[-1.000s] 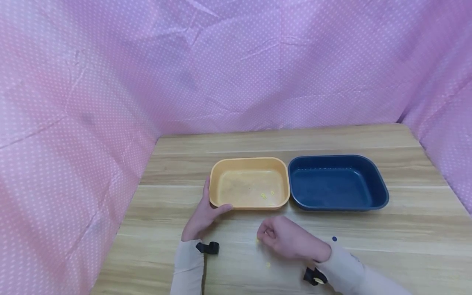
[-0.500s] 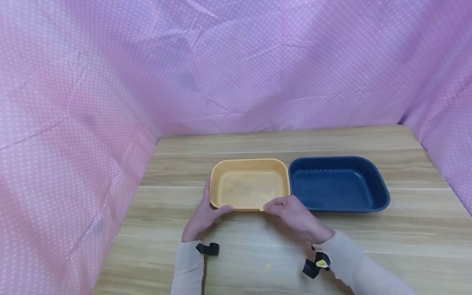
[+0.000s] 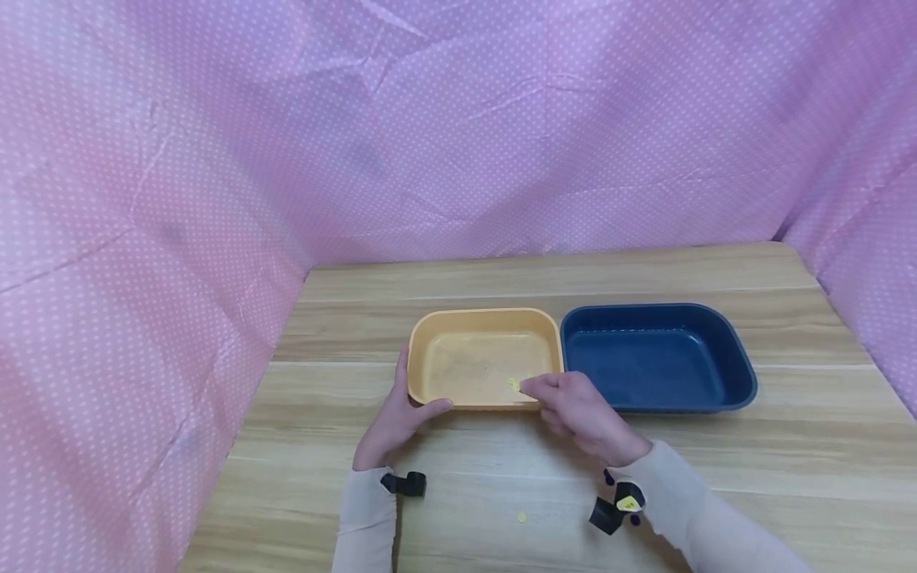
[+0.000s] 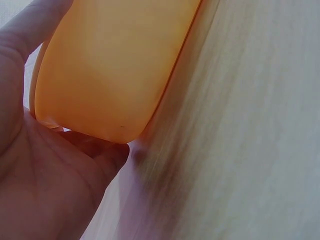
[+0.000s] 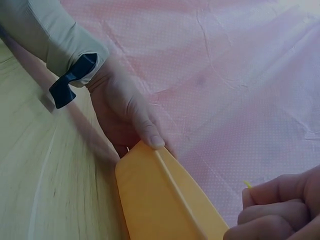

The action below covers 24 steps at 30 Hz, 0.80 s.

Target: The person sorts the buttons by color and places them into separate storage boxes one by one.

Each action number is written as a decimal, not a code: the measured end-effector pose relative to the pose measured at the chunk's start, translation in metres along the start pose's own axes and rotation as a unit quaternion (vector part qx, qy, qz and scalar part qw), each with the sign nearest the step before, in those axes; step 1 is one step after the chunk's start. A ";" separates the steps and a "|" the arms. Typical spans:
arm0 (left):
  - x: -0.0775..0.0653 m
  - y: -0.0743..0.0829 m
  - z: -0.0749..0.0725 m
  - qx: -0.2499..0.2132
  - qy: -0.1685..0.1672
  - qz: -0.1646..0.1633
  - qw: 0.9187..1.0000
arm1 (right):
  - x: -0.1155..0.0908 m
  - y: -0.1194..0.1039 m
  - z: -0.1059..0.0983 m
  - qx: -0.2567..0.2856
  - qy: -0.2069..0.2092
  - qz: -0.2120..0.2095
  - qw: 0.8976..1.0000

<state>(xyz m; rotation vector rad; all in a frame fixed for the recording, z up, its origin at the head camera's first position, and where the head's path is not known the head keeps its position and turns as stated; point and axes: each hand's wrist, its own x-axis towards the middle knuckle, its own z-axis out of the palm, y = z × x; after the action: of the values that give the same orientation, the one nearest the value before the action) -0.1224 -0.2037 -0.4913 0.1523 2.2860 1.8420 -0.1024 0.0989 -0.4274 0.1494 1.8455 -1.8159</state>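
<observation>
My left hand (image 3: 394,418) grips the left end of an orange-yellow plastic bin (image 3: 466,398), thumb along the front rim and fingers down the side. In the left wrist view its palm and fingers wrap the bin's corner. My right hand (image 3: 580,414) reaches over the bin's front right rim, thumb and forefinger pinching a tiny yellow button (image 5: 247,184), seen edge-on in the right wrist view. Just beside those fingertips, several yellow buttons (image 3: 513,383) lie on the bin floor, some hidden by the hand.
A dark blue bin (image 3: 652,366) stands against the orange-yellow bin's right side. One yellow button (image 3: 521,517) lies on the wooden table (image 3: 458,525) in front. Small dark buttons (image 3: 634,520) lie by the right wrist's camera mount. Pink dotted cloth (image 3: 458,143) hangs behind.
My right hand has picked a yellow button off the table and carried it up and forward, over the bin's front rim. My left hand has stayed on the bin.
</observation>
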 end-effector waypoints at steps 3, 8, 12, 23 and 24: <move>0.000 0.000 0.000 0.003 0.003 0.003 1.000 | 0.000 -0.001 -0.001 0.030 -0.002 -0.005 1.000; 0.001 0.000 0.000 -0.001 -0.002 0.004 1.000 | 0.001 -0.001 -0.003 0.075 0.001 -0.003 0.997; -0.001 0.007 0.001 -0.002 -0.006 -0.002 1.000 | 0.001 -0.001 -0.005 0.116 0.010 0.000 0.993; -0.007 0.023 0.003 0.006 -0.002 -0.012 1.000 | 0.001 -0.001 -0.006 0.152 0.027 -0.007 0.988; -0.006 0.018 0.002 0.006 0.000 -0.011 1.000 | 0.001 -0.001 -0.006 0.152 0.029 -0.007 0.988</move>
<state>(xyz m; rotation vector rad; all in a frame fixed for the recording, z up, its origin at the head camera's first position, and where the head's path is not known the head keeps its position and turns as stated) -0.1172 -0.1989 -0.4738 0.1284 2.2894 1.8172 -0.1056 0.1042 -0.4269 0.3038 1.5995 -2.1146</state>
